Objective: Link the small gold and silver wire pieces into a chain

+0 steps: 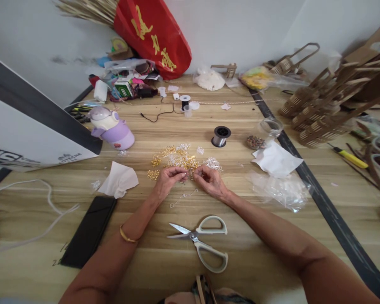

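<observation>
My left hand (170, 181) is pinched at thumb and forefinger, over the front of a spread of small gold and silver jewellery findings (180, 158). Facing it, my right hand (210, 180) has its fingertips pressed together too. Whatever small piece each holds is too tiny to name. Just below the hands lies a thin silver chain (183, 197) with a round ring at its end. Silver pins (213, 164) form a pile beyond the right hand. Nearer to me, scissors (194, 236) with pale handles lie with their blades apart.
A wire spool (221, 137) stands behind the findings. On the left are a purple bottle (115, 131), a crumpled tissue (118, 179) and a black case (88, 232). Clear plastic bags (281, 190), a tipped jar (269, 128) and small woven baskets (310, 114) occupy the right.
</observation>
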A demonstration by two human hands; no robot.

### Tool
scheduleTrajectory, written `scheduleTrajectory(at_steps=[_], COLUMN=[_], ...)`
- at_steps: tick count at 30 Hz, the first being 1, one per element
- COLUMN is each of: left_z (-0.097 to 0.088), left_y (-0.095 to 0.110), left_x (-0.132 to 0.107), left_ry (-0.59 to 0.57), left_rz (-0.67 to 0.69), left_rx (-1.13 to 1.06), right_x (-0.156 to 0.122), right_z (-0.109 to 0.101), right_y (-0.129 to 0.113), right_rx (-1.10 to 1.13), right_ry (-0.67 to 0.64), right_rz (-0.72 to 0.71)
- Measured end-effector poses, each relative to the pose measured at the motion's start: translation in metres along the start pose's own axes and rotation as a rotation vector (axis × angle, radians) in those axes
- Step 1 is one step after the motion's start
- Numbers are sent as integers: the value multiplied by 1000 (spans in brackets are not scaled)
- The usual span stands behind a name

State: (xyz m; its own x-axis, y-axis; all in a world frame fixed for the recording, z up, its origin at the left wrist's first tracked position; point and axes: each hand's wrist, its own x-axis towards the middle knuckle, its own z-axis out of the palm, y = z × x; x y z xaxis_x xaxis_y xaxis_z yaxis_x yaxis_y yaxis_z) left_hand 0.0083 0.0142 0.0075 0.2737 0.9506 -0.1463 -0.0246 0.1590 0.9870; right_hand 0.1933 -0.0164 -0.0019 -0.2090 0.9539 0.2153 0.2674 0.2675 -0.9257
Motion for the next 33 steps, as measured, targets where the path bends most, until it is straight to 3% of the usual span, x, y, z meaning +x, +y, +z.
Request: scheduleTrajectory(at_steps=[17, 33], left_z=[0, 2], left_y=[4, 1], left_x=[-2, -1], left_ry=[-47, -9], left_rz=[36, 56], left_rx=[66, 26], right_x=[0, 0], right_z=[0, 1], right_y=[2, 4], right_rx=[9, 24], right_ry=[2, -2], right_rz=[1, -1])
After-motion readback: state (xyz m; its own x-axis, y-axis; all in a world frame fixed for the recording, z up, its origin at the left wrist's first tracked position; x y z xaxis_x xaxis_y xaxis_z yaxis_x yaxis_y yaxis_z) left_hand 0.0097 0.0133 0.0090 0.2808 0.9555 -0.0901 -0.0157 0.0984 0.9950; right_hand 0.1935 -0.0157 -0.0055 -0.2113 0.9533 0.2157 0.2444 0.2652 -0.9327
